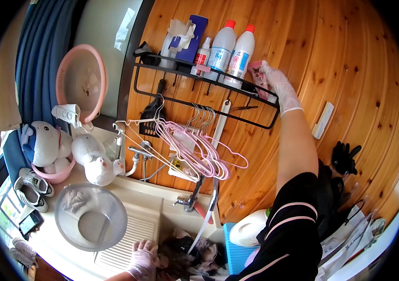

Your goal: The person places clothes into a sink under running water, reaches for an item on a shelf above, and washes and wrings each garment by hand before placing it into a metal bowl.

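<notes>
My right hand (278,85), in a thin whitish glove, reaches up to the right end of the black wall shelf (180,99). Its fingers are closed round a pink item (260,79) beside two white bottles with red caps (242,54). Low in the view, my left hand (144,258), gloved too, rests at the sink's left edge with its fingers partly bent, against the dark wet clothes (204,255). Whether it grips any cloth cannot be made out. Water runs from the tap (191,202) onto the clothes.
Pink hangers (190,150) hang below the shelf. A translucent basin (91,218) stands on the ribbed washboard (134,222). Plush toys (44,140), shoes (30,192) and a phone (30,222) are at the left. A white jug (248,228) stands right of the sink.
</notes>
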Available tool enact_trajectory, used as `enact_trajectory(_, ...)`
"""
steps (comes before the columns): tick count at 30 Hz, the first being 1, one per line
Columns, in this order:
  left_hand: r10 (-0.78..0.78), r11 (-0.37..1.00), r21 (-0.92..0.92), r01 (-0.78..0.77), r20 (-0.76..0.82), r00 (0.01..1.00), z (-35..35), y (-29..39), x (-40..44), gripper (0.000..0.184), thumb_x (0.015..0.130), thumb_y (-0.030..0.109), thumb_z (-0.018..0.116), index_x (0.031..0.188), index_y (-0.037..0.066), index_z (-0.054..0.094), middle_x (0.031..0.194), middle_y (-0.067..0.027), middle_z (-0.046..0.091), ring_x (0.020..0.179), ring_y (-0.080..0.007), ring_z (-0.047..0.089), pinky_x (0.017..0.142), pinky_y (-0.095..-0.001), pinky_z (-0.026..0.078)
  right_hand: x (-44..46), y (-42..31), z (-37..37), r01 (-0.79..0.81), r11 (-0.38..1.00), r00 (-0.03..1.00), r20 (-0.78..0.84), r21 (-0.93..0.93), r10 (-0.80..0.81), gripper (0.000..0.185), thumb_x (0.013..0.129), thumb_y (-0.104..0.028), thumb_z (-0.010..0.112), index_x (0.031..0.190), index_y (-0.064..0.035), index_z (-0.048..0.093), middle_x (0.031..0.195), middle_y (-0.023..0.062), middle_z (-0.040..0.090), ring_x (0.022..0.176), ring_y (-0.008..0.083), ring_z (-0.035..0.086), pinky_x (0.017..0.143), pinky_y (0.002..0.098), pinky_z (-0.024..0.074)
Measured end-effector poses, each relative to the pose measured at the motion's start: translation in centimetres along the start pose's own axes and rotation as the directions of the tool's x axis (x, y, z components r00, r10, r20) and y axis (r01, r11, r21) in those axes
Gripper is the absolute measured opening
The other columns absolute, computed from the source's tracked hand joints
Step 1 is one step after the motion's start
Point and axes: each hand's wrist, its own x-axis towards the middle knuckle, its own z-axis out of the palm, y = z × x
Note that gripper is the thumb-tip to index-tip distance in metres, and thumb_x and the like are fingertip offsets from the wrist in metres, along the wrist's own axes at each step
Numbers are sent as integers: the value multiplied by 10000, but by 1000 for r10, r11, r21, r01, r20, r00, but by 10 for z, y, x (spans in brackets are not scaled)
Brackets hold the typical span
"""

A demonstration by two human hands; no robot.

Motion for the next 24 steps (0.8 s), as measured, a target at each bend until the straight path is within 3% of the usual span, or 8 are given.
enact_trajectory(5,-13,999,41,14,-11,1000,1,1,-1,492,698,362,547,1124,119,595,1285,-161,461,1248,-313,346,1022,-491,217,7,3,-5,195,980,974,106,42,-198,512,956,-429,389,1103,25,573,1047,113,600,945,202,549,879,312,418)
enact_trajectory(8,18,1000,-5,-18,-20,1000,-10,2,-1,485,701,348,545,1123,115,600,1248,-153,478,1225,-313,363,1009,-496,230,0,-10,-5,130,985,991,29,113,-134,481,953,-410,411,1112,17,566,1045,100,598,932,195,555,867,302,427)
enact_trajectory(11,47,998,-27,-48,-49,998,6,-3,1,476,700,340,546,1116,116,606,1220,-147,487,1206,-312,375,999,-497,239,-10,-23,-10,242,970,970,-10,-22,-243,439,945,-396,439,1098,-9,580,1046,81,594,932,174,553,855,292,434)
enact_trajectory(14,29,1000,2,-28,-44,999,7,-2,0,472,700,341,546,1111,117,607,1225,-143,485,1202,-312,380,997,-495,242,41,3,-29,359,931,933,-26,63,-358,422,941,-390,448,1112,-26,577,1059,59,590,965,155,536,878,287,419)
enact_trajectory(20,37,999,-20,-38,-56,998,15,-7,0,473,702,351,550,1115,127,605,1229,-133,487,1203,-309,384,1003,-493,235,-2,-30,-31,283,942,954,-156,182,-256,383,937,-344,458,1185,-67,550,1089,39,580,1013,147,510,887,284,407)
enact_trajectory(23,35,999,-17,-36,-45,998,13,-6,0,476,707,354,552,1124,131,599,1242,-134,482,1212,-310,378,1007,-495,231,-3,-26,-36,351,925,922,-227,143,-315,395,942,-371,446,1107,-32,562,976,55,601,881,137,540,751,275,461)
enact_trajectory(24,35,999,-10,-35,-42,999,13,-6,0,476,709,355,551,1126,131,597,1246,-136,480,1213,-311,378,1009,-497,229,-1,-23,-40,344,927,930,-193,150,-314,371,940,-351,450,1133,-51,556,1019,42,588,922,134,525,783,278,447)
